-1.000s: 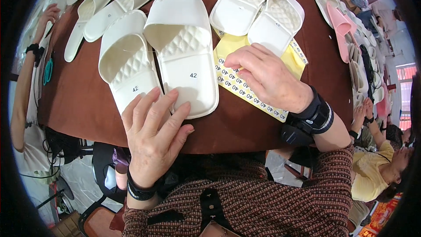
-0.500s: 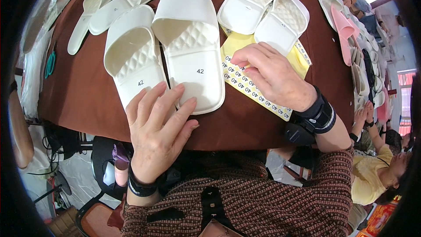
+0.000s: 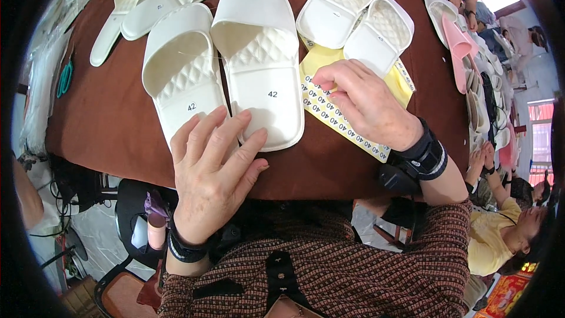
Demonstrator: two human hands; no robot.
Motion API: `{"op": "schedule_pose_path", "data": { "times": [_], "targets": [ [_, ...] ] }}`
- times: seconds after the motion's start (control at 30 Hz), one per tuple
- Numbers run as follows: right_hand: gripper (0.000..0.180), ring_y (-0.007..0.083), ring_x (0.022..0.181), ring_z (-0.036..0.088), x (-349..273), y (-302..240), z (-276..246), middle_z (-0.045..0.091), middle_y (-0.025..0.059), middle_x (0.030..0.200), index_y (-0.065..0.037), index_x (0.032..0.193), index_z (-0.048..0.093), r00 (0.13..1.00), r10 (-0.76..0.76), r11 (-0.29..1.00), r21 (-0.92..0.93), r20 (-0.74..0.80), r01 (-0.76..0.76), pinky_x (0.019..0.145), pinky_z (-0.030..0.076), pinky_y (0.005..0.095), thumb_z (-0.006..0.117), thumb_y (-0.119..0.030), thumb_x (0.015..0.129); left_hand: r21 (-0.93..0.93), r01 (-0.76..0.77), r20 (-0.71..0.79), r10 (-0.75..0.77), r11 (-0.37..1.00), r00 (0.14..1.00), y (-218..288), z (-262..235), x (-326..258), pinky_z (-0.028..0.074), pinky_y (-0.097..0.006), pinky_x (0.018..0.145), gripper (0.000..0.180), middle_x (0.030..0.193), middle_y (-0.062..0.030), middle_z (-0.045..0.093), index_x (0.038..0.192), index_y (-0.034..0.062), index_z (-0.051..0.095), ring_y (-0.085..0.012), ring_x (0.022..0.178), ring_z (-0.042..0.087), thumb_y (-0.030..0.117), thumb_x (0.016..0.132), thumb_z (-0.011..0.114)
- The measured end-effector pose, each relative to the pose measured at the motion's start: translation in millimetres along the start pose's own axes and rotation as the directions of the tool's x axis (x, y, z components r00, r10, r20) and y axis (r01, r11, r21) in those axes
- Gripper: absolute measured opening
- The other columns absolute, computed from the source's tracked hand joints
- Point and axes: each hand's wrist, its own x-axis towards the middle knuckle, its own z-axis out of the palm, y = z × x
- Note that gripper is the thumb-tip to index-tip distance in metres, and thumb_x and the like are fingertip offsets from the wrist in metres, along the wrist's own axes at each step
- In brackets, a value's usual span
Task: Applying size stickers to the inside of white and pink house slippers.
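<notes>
A pair of large white slippers lies on the brown cloth before me, one on the left (image 3: 172,119) and one on the right (image 3: 268,121), each with a small round number sticker on its insole. My left hand (image 3: 215,179) rests with fingers spread across the heel ends of both. To the right, my right hand (image 3: 376,109) lies over a yellow-backed sheet of number stickers (image 3: 322,105). Its fingers are loosely bent, with a gap to the thumb and nothing visible between them. Part of the sheet is hidden under this hand and under a second white pair (image 3: 326,23).
More white slippers (image 3: 144,20) lie at the upper left, near teal-handled scissors (image 3: 65,79) and clear plastic wrapping (image 3: 44,100). Along the right edge run pink slippers (image 3: 459,50) and white ones. Other people's hands (image 3: 484,156) are at work there. A black chair (image 3: 132,200) stands below left.
The view has shifted slightly. Both my hands keep their places on the slippers and the sticker sheet. More of a person's arms shows at the upper right.
</notes>
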Motion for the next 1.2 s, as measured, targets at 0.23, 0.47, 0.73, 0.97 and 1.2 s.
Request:
{"op": "schedule_pose_path", "data": {
  "times": [0.23, 0.47, 0.73, 0.97, 1.2],
  "targets": [
    [0.03, 0.0346, 0.099, 0.061, 1.4, -1.5, -0.9, 0.063, 0.0136, 0.103, -0.005, 0.112, 0.054, 1.0, 0.024, 0.999, 0.023, 0.005, -0.025, 0.09, 0.046, 0.0446, 0.058, 0.005, 0.083, 0.003, 0.007, 0.012, -0.007, 1.0, 1.0, 0.7, -2.1, 0.5, 0.038, -0.047, 0.104, 0.04, 0.129, -0.0061, 0.062, 0.112, 0.0134, 0.071, -0.0317, 0.123, 0.052, 0.021, 0.073, 0.077],
    [0.028, 0.0297, 0.091, 0.06, 0.3, 1.7, 1.4, 0.06, 0.0116, 0.097, -0.002, 0.108, 0.055, 0.999, 0.007, 1.0, 0.029, -0.033, -0.006, 0.084, 0.047, 0.039, 0.057, 0.007, 0.082, 0.003, 0.002, 0.011, -0.002, 1.0, 1.0, 0.8, -0.8, 1.1, 0.038, -0.048, 0.103, 0.039, 0.128, -0.0064, 0.062, 0.112, 0.0133, 0.071, -0.0323, 0.123, 0.052, 0.023, 0.074, 0.077],
    [0.028, 0.0278, 0.087, 0.06, -1.0, 1.7, 1.6, 0.058, 0.0106, 0.092, -0.003, 0.109, 0.055, 0.999, -0.029, 0.999, -0.015, -0.038, 0.028, 0.082, 0.047, 0.038, 0.057, 0.006, 0.082, 0.005, 0.009, 0.012, -0.009, 1.0, 1.0, 1.2, -1.6, 0.4, 0.038, -0.048, 0.103, 0.039, 0.129, -0.0065, 0.062, 0.112, 0.0139, 0.071, -0.0324, 0.123, 0.052, 0.023, 0.075, 0.076],
    [0.017, 0.0339, 0.093, 0.063, 0.8, -1.6, -1.2, 0.064, 0.0128, 0.1, -0.005, 0.108, 0.053, 1.0, 0.011, 1.0, -0.015, 0.002, -0.011, 0.087, 0.047, 0.0449, 0.054, 0.001, 0.092, 0.01, 0.015, 0.011, -0.015, 1.0, 1.0, 0.7, -0.1, -1.0, 0.038, -0.048, 0.104, 0.039, 0.129, -0.0061, 0.062, 0.112, 0.0141, 0.071, -0.0321, 0.124, 0.052, 0.022, 0.075, 0.077],
    [0.027, 0.0313, 0.092, 0.064, -0.7, -0.4, -1.7, 0.063, 0.0126, 0.097, -0.004, 0.108, 0.052, 1.0, 0.021, 0.999, 0.023, 0.003, -0.021, 0.088, 0.047, 0.0447, 0.055, 0.006, 0.083, 0.014, 0.017, 0.011, -0.017, 1.0, 1.0, 1.0, -0.2, -1.0, 0.038, -0.048, 0.104, 0.039, 0.129, -0.006, 0.062, 0.112, 0.0144, 0.071, -0.032, 0.124, 0.052, 0.022, 0.075, 0.077]
  ]
}}
